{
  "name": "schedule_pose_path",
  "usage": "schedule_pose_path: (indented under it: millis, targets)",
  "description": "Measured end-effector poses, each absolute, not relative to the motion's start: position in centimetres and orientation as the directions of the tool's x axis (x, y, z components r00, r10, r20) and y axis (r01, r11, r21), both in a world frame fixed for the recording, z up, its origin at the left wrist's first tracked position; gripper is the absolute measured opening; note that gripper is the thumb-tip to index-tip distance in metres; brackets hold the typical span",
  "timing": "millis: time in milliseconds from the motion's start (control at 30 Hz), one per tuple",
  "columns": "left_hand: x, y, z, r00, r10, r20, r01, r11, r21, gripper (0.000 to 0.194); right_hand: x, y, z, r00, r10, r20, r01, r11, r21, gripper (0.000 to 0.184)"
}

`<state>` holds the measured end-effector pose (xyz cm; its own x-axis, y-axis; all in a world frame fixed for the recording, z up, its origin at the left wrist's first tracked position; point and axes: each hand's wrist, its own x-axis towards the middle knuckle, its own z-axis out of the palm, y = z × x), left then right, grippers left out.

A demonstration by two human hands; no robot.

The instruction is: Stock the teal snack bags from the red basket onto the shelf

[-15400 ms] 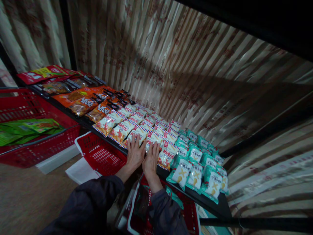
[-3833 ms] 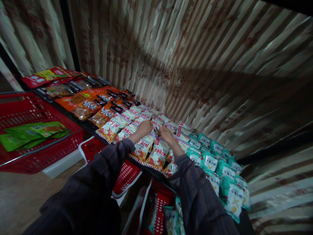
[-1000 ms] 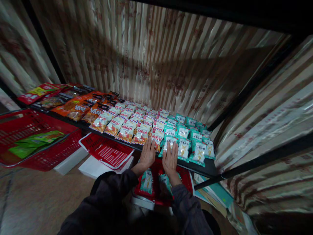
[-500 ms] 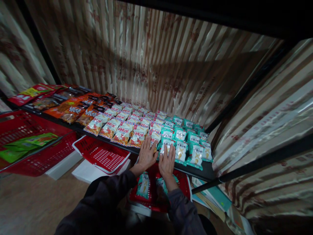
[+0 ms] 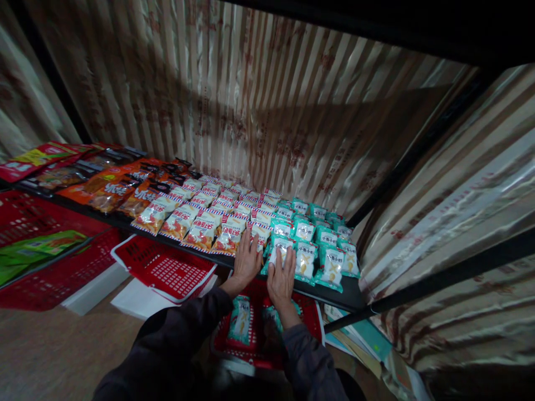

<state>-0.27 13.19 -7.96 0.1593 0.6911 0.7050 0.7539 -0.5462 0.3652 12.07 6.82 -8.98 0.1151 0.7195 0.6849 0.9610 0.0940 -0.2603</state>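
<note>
Rows of small snack bags lie on a black shelf [image 5: 351,295]. My left hand [image 5: 247,260] is open, its fingers stretched over the front white-and-orange snack bag [image 5: 261,233] at the right end of that group. Beside it, my right hand [image 5: 281,280] lies open with fingertips against a front teal snack bag [image 5: 276,245]. More teal bags [image 5: 330,264] stand to its right, in several rows. Neither hand grips a bag. Below my hands, a red basket [image 5: 315,320] holds a teal bag [image 5: 240,320] and others partly hidden by my right arm.
Orange snack bags [image 5: 112,192] and red bags [image 5: 37,159] line the shelf's left part. A red basket [image 5: 167,267] sits under the shelf, and a larger red basket [image 5: 96,256] with green packs stands farther left. Black posts [image 5: 418,161] and striped sheeting [image 5: 234,100] enclose the shelf.
The view has shifted slightly, so the shelf and bags appear a little farther left. My hands stay at the same front bags, both still open.
</note>
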Motion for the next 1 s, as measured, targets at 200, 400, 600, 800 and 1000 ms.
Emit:
schedule_pose_path:
  millis: [200,400,600,800,1000]
  targets:
    - [-0.44,13.22,-7.32,0.166,0.713,0.681,0.796,-0.505,0.334,0.051,12.32,7.33,-9.18,0.099,0.723,0.684,0.965,0.097,-0.242,0.054]
    - [-0.16,13.10,-7.56,0.154,0.743,0.652,0.832,-0.453,0.320,0.051,12.21,7.51,-9.39,0.095,0.713,0.695,0.974,0.077,-0.213,0.054]
    - [-0.10,13.17,-7.65,0.146,0.743,0.654,0.822,-0.458,0.337,0.051,11.95,7.56,-8.96,0.119,0.725,0.678,0.969,0.063,-0.238,0.051]
    - [-0.12,13.37,-7.80,0.152,0.736,0.660,0.798,-0.485,0.357,0.051,12.05,7.52,-8.68,0.109,0.740,0.664,0.972,0.062,-0.228,0.052]
    - [-0.24,13.49,-7.79,0.161,0.734,0.659,0.798,-0.490,0.351,0.051,11.99,7.60,-8.69,0.117,0.730,0.673,0.975,0.044,-0.217,0.050]
